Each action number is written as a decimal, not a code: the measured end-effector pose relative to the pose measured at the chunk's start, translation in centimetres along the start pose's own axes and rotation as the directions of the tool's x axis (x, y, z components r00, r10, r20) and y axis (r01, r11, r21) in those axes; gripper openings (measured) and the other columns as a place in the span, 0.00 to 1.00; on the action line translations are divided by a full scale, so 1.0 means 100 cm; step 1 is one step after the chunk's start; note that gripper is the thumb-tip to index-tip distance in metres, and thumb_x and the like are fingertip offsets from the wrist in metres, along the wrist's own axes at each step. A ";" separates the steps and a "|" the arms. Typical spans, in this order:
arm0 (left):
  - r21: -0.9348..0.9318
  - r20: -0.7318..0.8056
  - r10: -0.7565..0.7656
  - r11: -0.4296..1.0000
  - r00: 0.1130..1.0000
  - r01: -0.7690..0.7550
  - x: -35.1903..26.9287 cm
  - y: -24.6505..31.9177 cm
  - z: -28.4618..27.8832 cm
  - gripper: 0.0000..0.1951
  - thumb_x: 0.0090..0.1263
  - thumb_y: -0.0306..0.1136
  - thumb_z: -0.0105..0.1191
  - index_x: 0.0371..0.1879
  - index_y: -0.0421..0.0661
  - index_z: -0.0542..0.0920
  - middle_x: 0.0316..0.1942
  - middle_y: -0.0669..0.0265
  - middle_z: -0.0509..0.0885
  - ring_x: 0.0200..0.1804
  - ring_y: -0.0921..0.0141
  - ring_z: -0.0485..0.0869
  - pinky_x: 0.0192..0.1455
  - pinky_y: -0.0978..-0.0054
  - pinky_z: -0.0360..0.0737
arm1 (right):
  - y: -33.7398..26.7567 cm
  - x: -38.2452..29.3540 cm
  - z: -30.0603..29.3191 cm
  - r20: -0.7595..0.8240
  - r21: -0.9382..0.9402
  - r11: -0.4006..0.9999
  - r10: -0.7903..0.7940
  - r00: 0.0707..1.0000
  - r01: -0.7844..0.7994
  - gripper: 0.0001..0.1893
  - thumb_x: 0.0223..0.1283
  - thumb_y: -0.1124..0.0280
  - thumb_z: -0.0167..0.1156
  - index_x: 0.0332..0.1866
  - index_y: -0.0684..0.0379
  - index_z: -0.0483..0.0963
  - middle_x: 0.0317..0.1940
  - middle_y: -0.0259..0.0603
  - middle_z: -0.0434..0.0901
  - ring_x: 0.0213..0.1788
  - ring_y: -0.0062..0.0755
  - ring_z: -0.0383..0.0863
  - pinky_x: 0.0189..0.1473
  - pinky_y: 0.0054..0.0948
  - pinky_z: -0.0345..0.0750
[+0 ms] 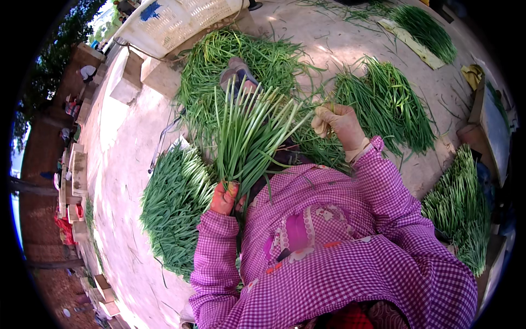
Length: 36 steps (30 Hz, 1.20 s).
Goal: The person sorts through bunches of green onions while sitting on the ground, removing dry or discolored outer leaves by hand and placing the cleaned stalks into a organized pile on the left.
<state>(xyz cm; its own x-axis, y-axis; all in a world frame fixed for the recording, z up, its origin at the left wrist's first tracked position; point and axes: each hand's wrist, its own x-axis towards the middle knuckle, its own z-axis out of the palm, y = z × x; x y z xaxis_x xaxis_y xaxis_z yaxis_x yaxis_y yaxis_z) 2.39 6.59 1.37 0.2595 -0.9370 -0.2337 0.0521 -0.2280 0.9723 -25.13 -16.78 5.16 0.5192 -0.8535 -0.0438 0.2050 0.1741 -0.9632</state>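
Note:
My left hand (224, 198), in an orange-red glove, is closed around the leafy part of a bunch of long green stalks, likely garlic chives (246, 140); their pale ends fan out upward. Beside the fan's right edge is my right hand (335, 123), in a light glove, with its fingertips pinched at thin plant matter near a stalk end. A neat pile of the same greens (172, 218) lies left of my left hand. Beyond the bunch, loose greens (201, 78) surround my shoes (238, 72). Another heap (382, 103) lies right of my right hand.
A white plastic basket (181, 28) stands on concrete blocks (162, 78) at the upper left. More greens (427, 33) lie at the upper right by a pale cloth (411, 43), and a stacked pile (460, 214) is at the right. People sit far off at the left.

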 end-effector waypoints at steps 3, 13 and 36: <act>0.021 0.021 -0.002 1.000 1.000 0.001 0.003 -0.008 -0.001 0.23 0.66 0.58 0.54 0.40 0.48 0.75 0.17 0.70 0.75 0.14 0.77 0.67 0.16 0.79 0.60 | -0.001 0.001 -0.031 -0.148 0.138 0.983 -0.099 0.984 0.120 0.13 0.67 0.68 0.55 0.32 0.67 0.78 0.23 0.39 0.81 0.23 0.22 0.78 0.27 0.21 0.76; -0.044 -0.008 -0.023 0.999 1.000 0.023 0.002 -0.008 0.003 0.22 0.67 0.56 0.55 0.36 0.47 0.75 0.17 0.69 0.76 0.14 0.78 0.67 0.16 0.81 0.61 | 0.025 -0.004 -0.014 0.055 -0.479 0.856 -0.194 0.979 0.196 0.20 0.59 0.52 0.63 0.43 0.60 0.78 0.31 0.34 0.82 0.34 0.28 0.82 0.39 0.29 0.78; -0.085 -0.138 -0.128 0.989 0.982 0.118 0.011 -0.011 0.029 0.11 0.63 0.34 0.64 0.41 0.46 0.79 0.21 0.70 0.80 0.16 0.76 0.72 0.17 0.79 0.64 | -0.004 0.004 0.058 0.070 -0.234 0.970 -0.053 0.996 0.068 0.17 0.65 0.73 0.56 0.56 0.68 0.73 0.30 0.35 0.81 0.22 0.16 0.74 0.25 0.17 0.73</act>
<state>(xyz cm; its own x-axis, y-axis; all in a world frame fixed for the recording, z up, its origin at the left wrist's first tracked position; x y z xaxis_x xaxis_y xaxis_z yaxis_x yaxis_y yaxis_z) -0.22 5.07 0.02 0.3814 -0.8543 -0.3530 0.1637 -0.3134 0.9354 -20.20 -14.35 7.01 0.5645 -0.8250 0.0261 0.0401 -0.0042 -0.9992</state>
